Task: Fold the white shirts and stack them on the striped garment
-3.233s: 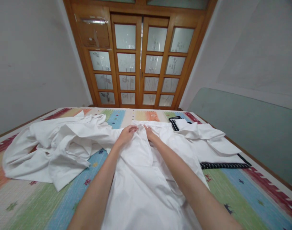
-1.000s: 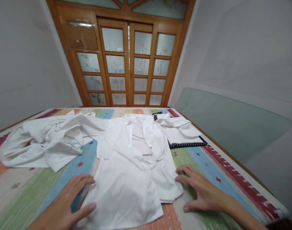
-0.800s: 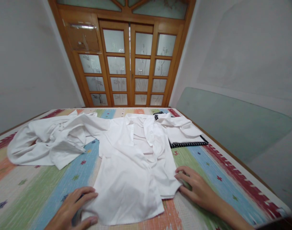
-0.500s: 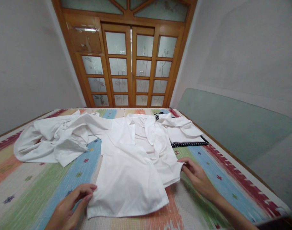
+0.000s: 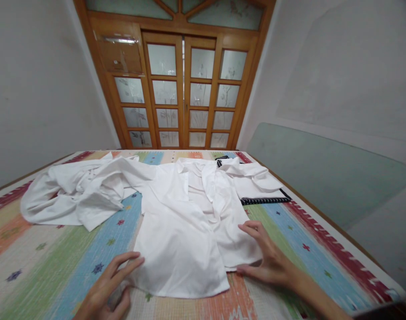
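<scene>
A white collared shirt (image 5: pixel 179 249) lies spread with its front parted and its hem toward me. My left hand (image 5: pixel 109 286) is at the lower left corner, fingertips touching the side edge and thumb held apart below. At the lower right corner, my right hand (image 5: pixel 269 258) has its fingers stretched over the shirt's side and its thumb at the hem, the cloth between them unpinched. One sleeve (image 5: pixel 249 171) reaches right over a dark, white-patterned folded item (image 5: pixel 266 201). To the left, crumpled white cloth (image 5: pixel 72 191) meets the shirt; whether they are one piece I cannot tell.
A striped, multicoloured cover (image 5: pixel 56 262) with small star motifs lies beneath the clothes. Wooden doors with glass panes (image 5: pixel 166 93) stand beyond the far edge. A pale green panel (image 5: pixel 323 169) is along the right wall, beside the white border.
The right hand has let go of the hem corner and spread its fingers over it. The left hand has shifted slightly right and opened. The hem's corners lie a little closer together.
</scene>
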Tool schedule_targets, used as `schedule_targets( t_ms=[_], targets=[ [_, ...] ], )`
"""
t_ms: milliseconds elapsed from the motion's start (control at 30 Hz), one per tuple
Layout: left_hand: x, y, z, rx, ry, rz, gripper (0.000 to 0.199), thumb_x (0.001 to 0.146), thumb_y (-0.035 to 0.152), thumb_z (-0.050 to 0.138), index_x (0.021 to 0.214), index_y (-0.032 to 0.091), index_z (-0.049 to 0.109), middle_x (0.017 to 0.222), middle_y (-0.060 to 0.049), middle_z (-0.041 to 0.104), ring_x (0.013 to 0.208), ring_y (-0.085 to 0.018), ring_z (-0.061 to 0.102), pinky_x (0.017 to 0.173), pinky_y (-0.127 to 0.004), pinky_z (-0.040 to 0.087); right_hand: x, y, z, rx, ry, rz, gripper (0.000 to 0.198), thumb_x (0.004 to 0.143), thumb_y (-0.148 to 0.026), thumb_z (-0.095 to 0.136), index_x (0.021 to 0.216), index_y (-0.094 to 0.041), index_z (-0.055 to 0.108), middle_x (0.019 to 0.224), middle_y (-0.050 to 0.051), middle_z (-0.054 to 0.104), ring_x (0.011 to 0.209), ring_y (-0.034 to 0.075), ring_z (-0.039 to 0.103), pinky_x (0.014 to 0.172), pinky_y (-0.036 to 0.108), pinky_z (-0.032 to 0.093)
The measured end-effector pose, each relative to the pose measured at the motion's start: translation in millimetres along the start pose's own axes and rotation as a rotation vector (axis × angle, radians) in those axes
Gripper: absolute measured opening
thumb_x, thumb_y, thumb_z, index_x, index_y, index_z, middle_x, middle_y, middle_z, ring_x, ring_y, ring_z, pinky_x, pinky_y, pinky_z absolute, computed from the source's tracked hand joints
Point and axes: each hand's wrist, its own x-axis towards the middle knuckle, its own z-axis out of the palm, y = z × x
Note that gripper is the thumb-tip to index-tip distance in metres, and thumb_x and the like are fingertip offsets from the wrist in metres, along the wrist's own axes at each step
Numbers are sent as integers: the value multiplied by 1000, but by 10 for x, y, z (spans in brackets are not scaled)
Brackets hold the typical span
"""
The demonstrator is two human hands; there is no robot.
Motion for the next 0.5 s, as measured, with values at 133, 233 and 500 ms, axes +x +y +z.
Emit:
schedule_targets(
  t_ms=[133, 233, 500],
  targets=[
    [25, -15, -23, 35, -5, 11, 56, 82, 16, 51, 135, 31, 55, 134, -5, 60, 116, -19, 63, 97, -27, 53, 14, 15, -21, -13, -74, -28, 81, 76, -31, 75, 147, -27, 35, 137, 15, 45, 127, 30, 51, 100, 42, 49],
    [27, -67, -47, 50, -10, -2, 59, 84, 19, 54, 141, 34, 49, 139, -4, 57, 120, -20, 61, 100, -30, 52, 55, 23, -34, -33, 48, 19, 66, 82, -31, 69, 143, -26, 43, 130, 13, 51, 122, 28, 54, 99, 42, 50],
    [58, -164, -168, 71, 62, -124, 45, 87, 31, 52, 132, 33, 57, 136, -2, 59, 116, -21, 63, 93, -28, 55, 239, -28, -222, 25, 226, 154, 23, 87, -41, 65, 103, -25, 71, 111, 10, 62, 105, 24, 62, 94, 40, 52]
  ],
)
